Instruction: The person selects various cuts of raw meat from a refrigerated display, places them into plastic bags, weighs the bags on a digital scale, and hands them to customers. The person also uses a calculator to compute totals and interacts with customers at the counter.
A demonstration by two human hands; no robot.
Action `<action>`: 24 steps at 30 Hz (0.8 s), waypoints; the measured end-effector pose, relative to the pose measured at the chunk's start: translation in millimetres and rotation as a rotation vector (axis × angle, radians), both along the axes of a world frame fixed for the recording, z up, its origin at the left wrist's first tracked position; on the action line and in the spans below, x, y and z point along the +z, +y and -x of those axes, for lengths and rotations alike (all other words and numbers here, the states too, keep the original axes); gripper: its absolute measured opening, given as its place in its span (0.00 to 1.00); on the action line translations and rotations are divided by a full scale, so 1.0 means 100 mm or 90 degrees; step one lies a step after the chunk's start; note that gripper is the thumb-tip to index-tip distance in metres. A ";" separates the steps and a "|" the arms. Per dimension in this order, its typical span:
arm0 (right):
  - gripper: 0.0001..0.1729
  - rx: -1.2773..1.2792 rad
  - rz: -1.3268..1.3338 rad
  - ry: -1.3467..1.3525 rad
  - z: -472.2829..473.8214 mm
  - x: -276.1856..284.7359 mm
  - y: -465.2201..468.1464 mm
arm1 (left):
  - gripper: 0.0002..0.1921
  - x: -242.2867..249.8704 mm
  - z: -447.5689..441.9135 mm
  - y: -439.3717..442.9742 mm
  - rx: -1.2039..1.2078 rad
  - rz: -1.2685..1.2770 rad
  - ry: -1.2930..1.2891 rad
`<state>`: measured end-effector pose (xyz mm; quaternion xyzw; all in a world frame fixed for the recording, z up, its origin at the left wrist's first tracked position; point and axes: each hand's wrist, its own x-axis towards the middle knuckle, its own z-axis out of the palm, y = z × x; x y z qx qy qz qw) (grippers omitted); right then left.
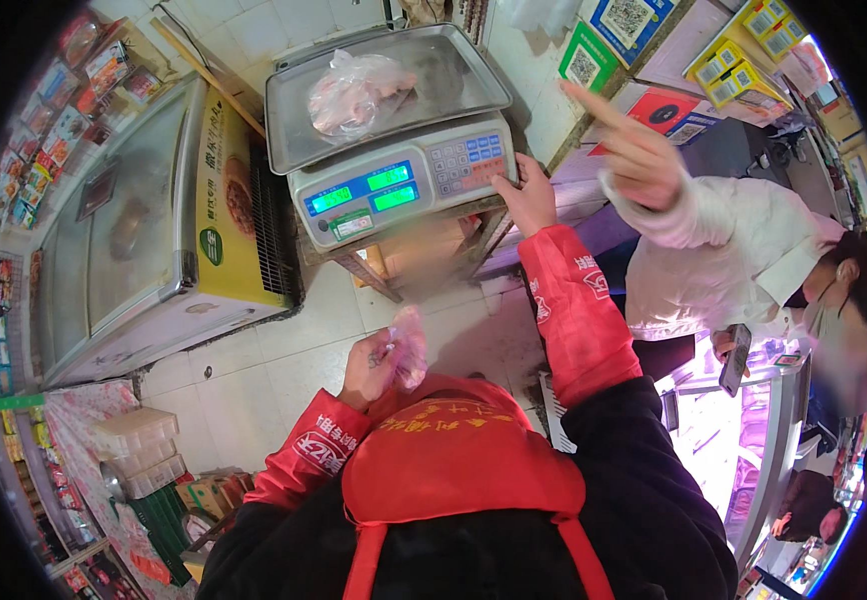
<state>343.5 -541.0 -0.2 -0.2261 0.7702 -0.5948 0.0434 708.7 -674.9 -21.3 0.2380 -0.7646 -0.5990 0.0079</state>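
My left hand (370, 369) grips a small clear plastic bag (409, 349) with pinkish contents, held in front of my red apron (463, 465). With its fingers at the right edge of the keypad (467, 161), my right hand (529, 196) touches a digital price scale (362, 191) whose displays glow green. On the scale's metal tray (452, 75) lies another clear plastic bag (355, 97) of pale pink raw meat. I cannot tell whether a key is pressed down.
To the left stands a glass-topped chest freezer (126, 217). A person in a white jacket (711, 255) at the right points towards a green printed-code sign (587, 64) and holds a phone (737, 360). Below them is a lit display case (718, 427). Plastic boxes (137, 450) are stacked at the lower left.
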 end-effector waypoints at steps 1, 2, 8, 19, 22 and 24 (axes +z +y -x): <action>0.31 -0.008 0.017 -0.023 0.00 -0.01 -0.02 | 0.07 -0.01 -0.02 -0.04 -0.013 0.022 0.004; 0.31 -0.009 0.042 -0.032 0.00 -0.02 -0.02 | 0.07 -0.04 -0.04 -0.08 -0.021 0.024 -0.026; 0.31 -0.047 0.019 0.017 0.04 -0.09 -0.04 | 0.07 -0.33 -0.12 -0.32 -0.004 0.071 -0.019; 0.31 -0.133 -0.003 0.162 -0.65 0.22 0.16 | 0.07 0.03 -0.05 -0.39 -0.115 0.188 0.035; 0.32 0.043 -0.074 -0.072 -1.41 0.29 0.34 | 0.07 0.26 0.03 -0.37 -0.164 0.246 0.064; 0.37 0.186 -0.114 -0.118 -1.91 0.32 0.38 | 0.08 0.40 0.13 -0.35 -0.197 0.188 0.067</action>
